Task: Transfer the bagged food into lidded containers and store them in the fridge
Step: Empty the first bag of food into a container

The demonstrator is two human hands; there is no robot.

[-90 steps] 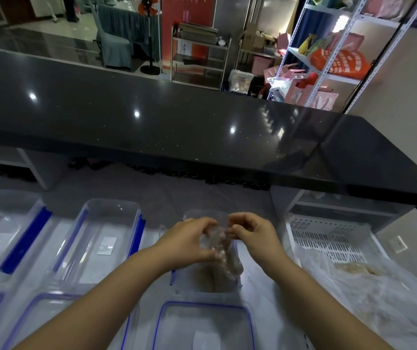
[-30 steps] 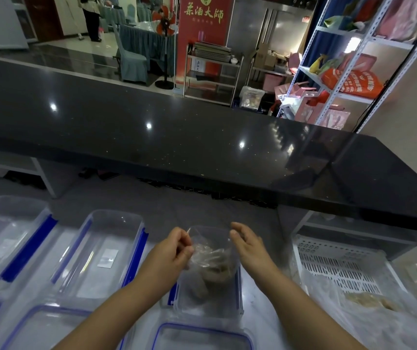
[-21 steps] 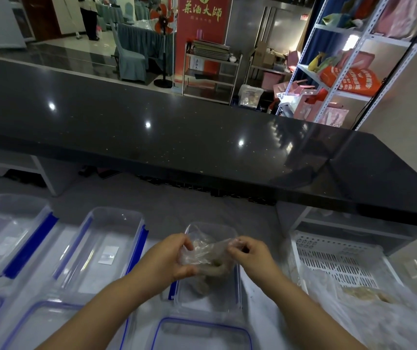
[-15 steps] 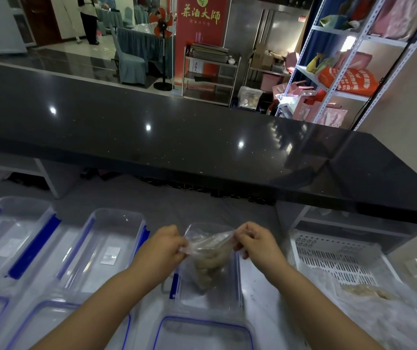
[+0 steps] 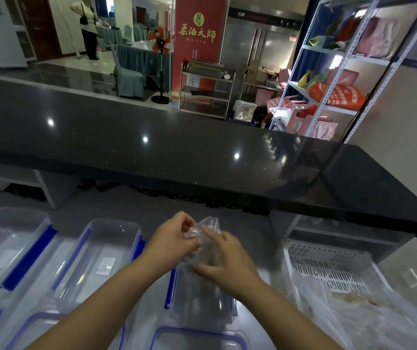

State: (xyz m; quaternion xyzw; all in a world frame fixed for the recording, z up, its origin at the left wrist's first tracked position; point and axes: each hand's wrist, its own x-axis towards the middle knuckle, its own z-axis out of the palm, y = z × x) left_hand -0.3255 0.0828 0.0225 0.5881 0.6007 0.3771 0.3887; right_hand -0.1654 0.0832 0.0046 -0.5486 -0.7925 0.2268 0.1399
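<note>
Both hands grip a clear food bag above an open container at lower centre.
A black stone top spans the middle of the frame. Below it the grey counter carries a white slotted crate at lower right, with loose plastic bags of pale food in it, and empty clear containers with blue clips at lower left. Another clear container sits under the hands. The left hand pinches the top of the bag. The blurred right hand clasps its side between thumb and fingers. Whether the bag's lower end reaches inside the container is unclear.
</note>
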